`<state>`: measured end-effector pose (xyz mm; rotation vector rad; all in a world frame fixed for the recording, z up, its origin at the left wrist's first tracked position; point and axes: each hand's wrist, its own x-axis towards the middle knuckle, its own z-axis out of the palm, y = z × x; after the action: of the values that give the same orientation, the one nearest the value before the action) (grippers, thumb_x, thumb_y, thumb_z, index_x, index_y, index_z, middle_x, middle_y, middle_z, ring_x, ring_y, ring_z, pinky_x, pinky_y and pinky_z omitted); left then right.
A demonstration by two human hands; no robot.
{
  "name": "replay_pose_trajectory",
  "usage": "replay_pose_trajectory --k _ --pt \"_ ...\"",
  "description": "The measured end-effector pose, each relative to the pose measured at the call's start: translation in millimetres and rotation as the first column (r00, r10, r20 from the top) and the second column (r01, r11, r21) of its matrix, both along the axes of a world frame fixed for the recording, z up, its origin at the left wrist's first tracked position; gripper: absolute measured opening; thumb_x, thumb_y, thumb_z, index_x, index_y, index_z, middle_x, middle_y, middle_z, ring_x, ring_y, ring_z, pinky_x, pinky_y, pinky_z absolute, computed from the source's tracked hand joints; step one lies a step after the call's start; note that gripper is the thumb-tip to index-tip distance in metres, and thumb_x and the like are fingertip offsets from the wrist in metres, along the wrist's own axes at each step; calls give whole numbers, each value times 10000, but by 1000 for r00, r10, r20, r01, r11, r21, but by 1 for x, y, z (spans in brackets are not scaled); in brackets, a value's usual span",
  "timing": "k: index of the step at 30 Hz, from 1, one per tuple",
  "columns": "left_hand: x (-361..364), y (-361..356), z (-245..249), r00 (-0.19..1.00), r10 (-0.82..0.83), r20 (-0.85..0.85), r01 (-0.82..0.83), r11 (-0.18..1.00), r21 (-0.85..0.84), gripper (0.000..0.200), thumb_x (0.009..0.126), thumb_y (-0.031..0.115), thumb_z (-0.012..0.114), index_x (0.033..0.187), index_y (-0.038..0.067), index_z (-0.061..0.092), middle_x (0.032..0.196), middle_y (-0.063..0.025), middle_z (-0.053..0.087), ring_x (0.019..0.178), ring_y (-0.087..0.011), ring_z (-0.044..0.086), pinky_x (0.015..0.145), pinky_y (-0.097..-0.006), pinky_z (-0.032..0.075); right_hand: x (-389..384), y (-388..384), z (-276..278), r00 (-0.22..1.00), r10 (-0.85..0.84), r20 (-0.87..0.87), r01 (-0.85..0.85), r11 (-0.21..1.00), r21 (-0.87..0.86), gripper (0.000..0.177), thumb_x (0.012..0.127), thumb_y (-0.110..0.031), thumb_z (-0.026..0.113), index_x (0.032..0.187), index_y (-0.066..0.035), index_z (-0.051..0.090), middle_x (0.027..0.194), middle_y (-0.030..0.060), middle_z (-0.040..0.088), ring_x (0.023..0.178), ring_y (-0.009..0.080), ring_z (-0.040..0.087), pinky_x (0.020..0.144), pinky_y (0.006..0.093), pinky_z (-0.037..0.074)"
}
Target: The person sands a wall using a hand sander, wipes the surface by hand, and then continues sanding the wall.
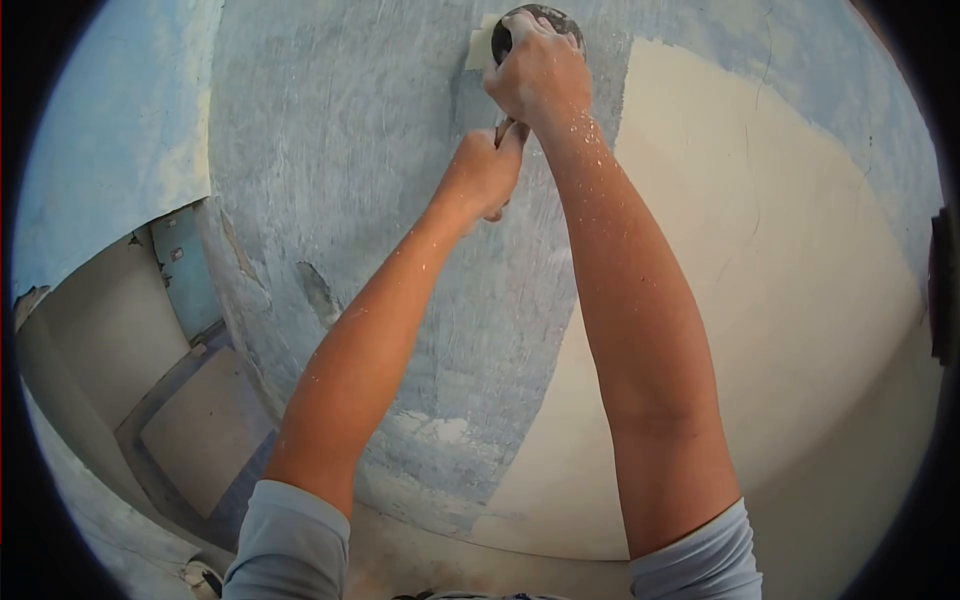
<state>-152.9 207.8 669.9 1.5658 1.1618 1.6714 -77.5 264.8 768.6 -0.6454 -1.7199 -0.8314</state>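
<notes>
High on the wall, my right hand [545, 75] is closed over a dark, round-headed tool [562, 22] with pale specks on it. Just below, my left hand [484, 172] is wrapped around a narrow dark part that runs up toward my right hand; it looks like the same tool's handle. The tool's head lies against or very close to the scraped grey-blue wall [350, 110]; the contact is hidden by my fingers. A small pale patch [481, 48] shows on the wall left of the head. White flecks dot both forearms.
A smooth cream-coated area [760, 220] covers the wall to the right, with thin cracks. Blue paint [120, 150] spreads at upper left. Chipped hollows [320, 290] mark the wall's left part. An opening at lower left shows a blue door [185, 265] and a floor panel [208, 430].
</notes>
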Motion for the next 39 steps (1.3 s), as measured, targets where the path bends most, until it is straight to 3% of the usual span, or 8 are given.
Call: replay_pose_trajectory --k 4,7,9,13,18,25,33,39 --pt "3 -6 -7 1000 25 9 -25 999 48 520 1095 475 470 788 57 514 596 19 439 472 -123 394 429 -364 396 4 0 -10 999 42 -16 -42 998 -42 405 881 -201 666 1247 -28 656 1423 158 633 1392 305 551 1223 502 373" --pt "7 -4 -32 999 -7 34 7 1000 -11 463 1098 512 463 859 116 466 636 50 391 481 -76 337 425 -293 293 4 11 -36 999 40 -8 -40 999 19 463 866 -207 684 1293 -32 641 1489 166 593 1433 317 517 1238 507 352" --pt "7 1 -51 999 -12 31 12 1000 -8 512 1104 432 462 802 25 535 602 -17 466 468 -146 438 440 -380 407 7 16 -56 999 42 -11 -41 998 45 554 843 -220 713 1361 -51 617 1519 166 574 1455 325 497 1248 514 333" --pt "13 1 -82 1000 5 15 -5 999 48 496 1107 388 459 814 -2 547 600 -50 493 456 -166 453 452 -401 420 11 10 -87 999 41 -5 -41 999 -17 605 835 -225 730 1402 -58 604 1540 163 556 1471 320 482 1253 507 326" --pt "13 11 -107 997 73 -30 -68 989 131 483 1099 346 475 848 -55 574 647 -134 527 606 -207 490 638 -441 462 13 6 -105 999 50 11 -50 997 -51 594 835 -226 731 1390 -51 612 1541 171 556 1476 322 480 1254 503 326" --pt "6 6 -95 994 92 -65 -85 991 98 498 1093 356 486 879 -80 593 671 -169 525 662 -223 487 695 -448 455 8 6 -97 999 30 -23 -31 999 -26 585 831 -217 759 1386 -85 626 1541 132 566 1466 288 493 1257 493 332" --pt "7 4 -36 998 59 9 -59 996 64 509 1105 421 460 825 8 562 610 -34 481 460 -164 416 418 -380 371 2 13 -38 1000 -2 -11 3 997 73 499 875 -251 719 1333 -67 646 1473 136 619 1410 278 547 1218 473 383" --pt "-4 -1 -2 998 -61 9 61 998 2 455 1105 511 442 857 131 465 645 56 395 495 -81 348 440 -285 316 -3 11 -1 1000 25 12 -25 1000 9 442 868 -162 634 1281 -5 650 1447 172 616 1403 315 544 1221 510 372"
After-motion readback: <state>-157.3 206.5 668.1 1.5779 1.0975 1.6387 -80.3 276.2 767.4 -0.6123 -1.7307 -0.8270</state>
